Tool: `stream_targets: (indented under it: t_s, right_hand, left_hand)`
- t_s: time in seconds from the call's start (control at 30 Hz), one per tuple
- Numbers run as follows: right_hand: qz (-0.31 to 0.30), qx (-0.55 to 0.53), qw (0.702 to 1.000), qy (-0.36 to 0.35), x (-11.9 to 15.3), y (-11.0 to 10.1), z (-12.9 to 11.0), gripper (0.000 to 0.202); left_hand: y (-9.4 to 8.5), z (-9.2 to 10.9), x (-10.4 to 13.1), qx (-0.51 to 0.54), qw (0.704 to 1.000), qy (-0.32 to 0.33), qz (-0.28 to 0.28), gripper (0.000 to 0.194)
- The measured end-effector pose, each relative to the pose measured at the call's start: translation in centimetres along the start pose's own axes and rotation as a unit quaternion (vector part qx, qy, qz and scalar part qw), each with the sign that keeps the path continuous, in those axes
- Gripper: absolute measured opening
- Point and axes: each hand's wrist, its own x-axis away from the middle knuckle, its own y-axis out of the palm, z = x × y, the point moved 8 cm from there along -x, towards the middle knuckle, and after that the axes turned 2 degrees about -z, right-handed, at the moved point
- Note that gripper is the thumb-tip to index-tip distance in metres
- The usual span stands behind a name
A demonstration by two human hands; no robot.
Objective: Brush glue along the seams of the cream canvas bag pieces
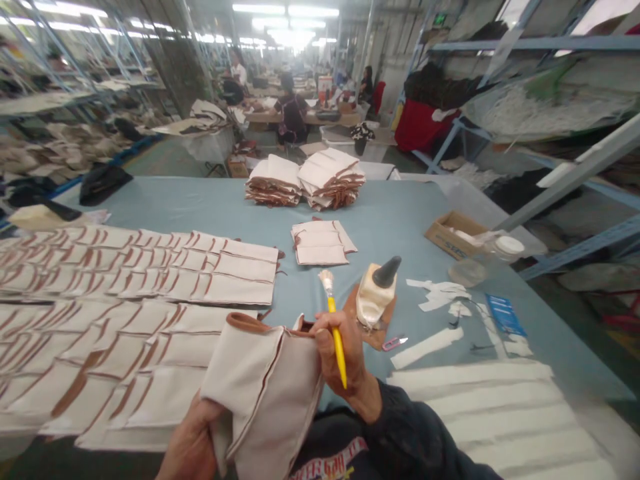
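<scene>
Between my hands is a cream fabric piece point(265, 380) with brown edging, its top rim bent open and one fold hanging down. My left hand point(195, 433) grips it by the lower left side. At the upper right corner, my right hand point(345, 360) pinches the brown edge and also keeps a yellow-handled brush point(337, 340) between the fingers, bristles pointing up and away. Just beyond that hand stands a cream glue bottle point(376, 293) with a dark conical nozzle, on a brown pad point(385, 327). Small pink thread snips point(394, 343) lie beside the pad.
Overlapping rows of similar cream pieces point(240, 273) cover the table's left side. A small stack point(323, 243) and two taller piles point(333, 177) sit farther back. To the right are white strips point(430, 347), a cardboard box point(455, 235), a jar point(507, 247) and pale layered strips point(480, 400).
</scene>
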Motion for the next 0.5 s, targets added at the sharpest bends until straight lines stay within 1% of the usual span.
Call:
stream_targets:
  t_s: [0.07, 0.1, 0.13, 0.17, 0.2, 0.23, 0.3, 0.33, 0.37, 0.4, 0.43, 0.47, 0.5]
  right_hand:
    - [0.001, 0.000, 1.000, 0.021, -0.1, 0.3, -0.1, 0.022]
    - [-0.003, -0.007, 1.000, 0.029, -0.4, 0.3, -0.3, 0.022]
    - [-0.007, -0.017, 0.999, 0.032, -0.9, 0.2, -0.6, 0.022]
    - [-0.013, -0.025, 0.999, 0.028, -1.5, 0.0, -1.2, 0.022]
    - [-0.022, -0.028, 0.999, 0.016, -2.2, -0.3, -2.0, 0.021]
    - [-0.036, -0.026, 0.999, -0.003, -3.0, -0.6, -2.9, 0.020]
    - [-0.076, -0.009, 0.996, -0.050, -4.4, -1.2, -5.1, 0.017]
    - [-0.102, -0.003, 0.992, -0.068, -5.0, -1.5, -6.0, 0.017]
    - [-0.129, -0.002, 0.988, -0.082, -5.4, -1.7, -6.8, 0.016]
    - [-0.151, -0.005, 0.984, -0.093, -5.7, -1.9, -7.4, 0.016]
    - [-0.169, -0.007, 0.980, -0.101, -5.9, -2.1, -7.8, 0.016]
    - [-0.183, -0.010, 0.977, -0.106, -6.0, -2.3, -8.1, 0.017]
    - [-0.195, -0.012, 0.975, -0.110, -6.1, -2.4, -8.3, 0.017]
  left_hand:
    - [0.3, -0.6, -0.4, 0.054, 0.998, -0.019, -0.007, 0.028]
    - [0.6, -0.8, -0.6, 0.060, 0.998, -0.016, -0.013, 0.030]
    - [0.9, -0.7, -1.0, 0.043, 0.999, 0.000, -0.022, 0.031]
    - [1.4, -0.5, -1.4, 0.006, 0.999, 0.024, -0.043, 0.031]
    - [2.1, -0.3, -1.7, -0.045, 0.994, 0.051, -0.080, 0.033]
    - [3.0, 0.0, -1.9, -0.107, 0.983, 0.079, -0.130, 0.038]
    - [4.3, 0.4, -2.0, -0.232, 0.941, 0.120, -0.216, 0.055]
    - [4.4, 0.7, -2.0, -0.285, 0.920, 0.137, -0.233, 0.064]
    - [4.3, 1.4, -2.1, -0.325, 0.904, 0.157, -0.227, 0.070]
    - [4.1, 2.4, -2.1, -0.352, 0.894, 0.183, -0.207, 0.073]
    - [4.0, 3.8, -1.9, -0.367, 0.886, 0.216, -0.184, 0.072]
    - [4.3, 5.4, -1.4, -0.372, 0.876, 0.258, -0.169, 0.068]
    - [5.0, 7.0, -0.6, -0.369, 0.863, 0.301, -0.170, 0.064]
